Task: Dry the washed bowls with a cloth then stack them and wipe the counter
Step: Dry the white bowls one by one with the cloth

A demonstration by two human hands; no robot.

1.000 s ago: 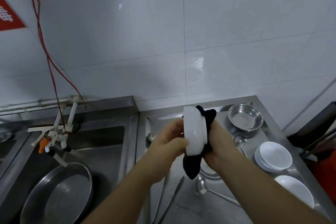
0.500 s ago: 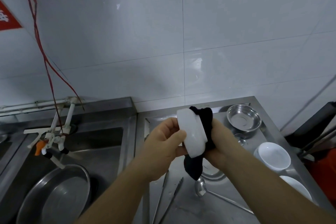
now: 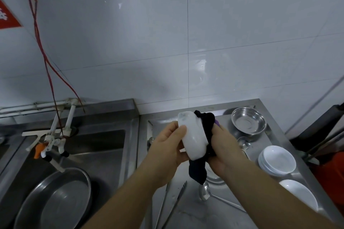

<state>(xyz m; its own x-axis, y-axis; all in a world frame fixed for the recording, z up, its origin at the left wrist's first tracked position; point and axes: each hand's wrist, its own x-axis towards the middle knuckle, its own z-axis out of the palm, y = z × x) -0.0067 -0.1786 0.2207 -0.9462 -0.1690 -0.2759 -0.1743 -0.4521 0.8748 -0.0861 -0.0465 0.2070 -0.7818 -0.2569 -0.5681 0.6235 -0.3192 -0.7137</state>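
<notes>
A white bowl (image 3: 193,135) is held on edge above the steel counter (image 3: 186,214). My left hand (image 3: 167,148) grips its rim, thumb on the outer wall. My right hand (image 3: 223,147) holds a black cloth (image 3: 204,128) pressed against the bowl's inner side; a tail of the cloth hangs below the bowl. A stack of white bowls (image 3: 277,160) sits on the counter at the right, and another white bowl (image 3: 299,193) lies nearer the front edge.
A steel bowl (image 3: 248,122) stands at the counter's back right. A ladle (image 3: 206,193), tongs (image 3: 173,204) and a small spoon (image 3: 243,142) lie on the counter. The sink (image 3: 96,147) at left holds a large steel pan (image 3: 55,199) under the tap (image 3: 50,139).
The bowl has tilted and turned between my hands, its top leaning left. The cloth has shifted round the rim. Both hands stay at the same spot over the counter.
</notes>
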